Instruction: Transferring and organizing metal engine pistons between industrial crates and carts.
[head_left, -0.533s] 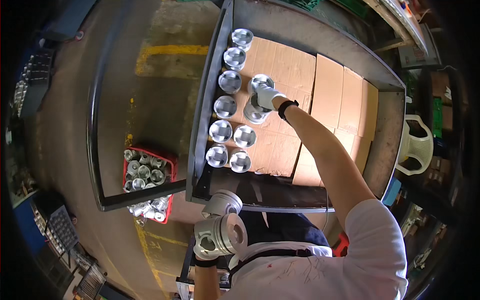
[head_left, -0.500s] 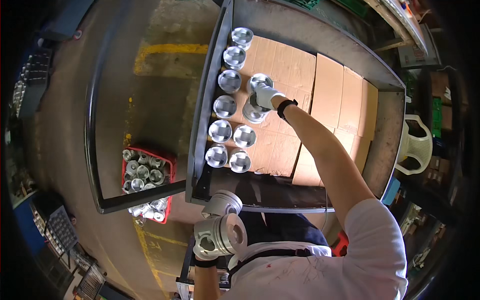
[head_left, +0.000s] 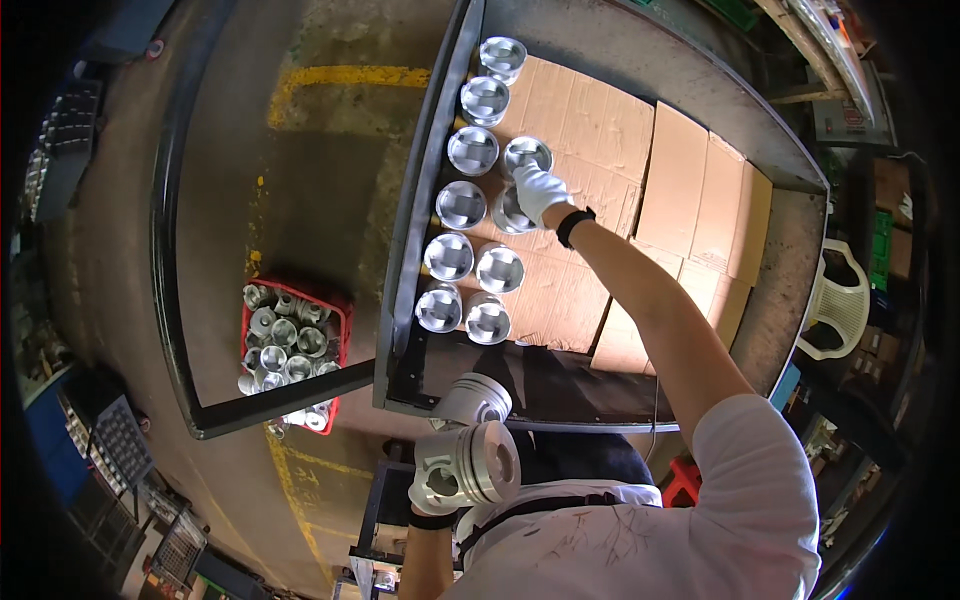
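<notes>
My left hand [head_left: 424,497], in a white glove, is mostly hidden behind the silver piston [head_left: 465,465] it grips in front of my body. A second piston [head_left: 475,400] sits just beyond that one, at the cart's near edge; what supports it is hidden. My gloved right hand [head_left: 541,190] reaches into the cart, its fingers closed between two pistons. It appears to grip the nearer piston [head_left: 513,212], partly covering it, while its fingertips meet the near rim of the farther piston [head_left: 527,155]. Several more pistons [head_left: 461,205] stand along the cart's left wall, their hollowed sides up.
Brown cardboard [head_left: 590,120] lines the metal cart [head_left: 765,260]. A black tubular handle [head_left: 165,260] juts left from it. On the floor at left, a red crate [head_left: 346,325] holds several pistons. A white plastic chair [head_left: 835,305] stands at the right.
The piston at my right hand leaned with its ringed side showing; now it stands more level, nearer the left row. My left hand and its piston have shifted slightly right. The view has moved a little.
</notes>
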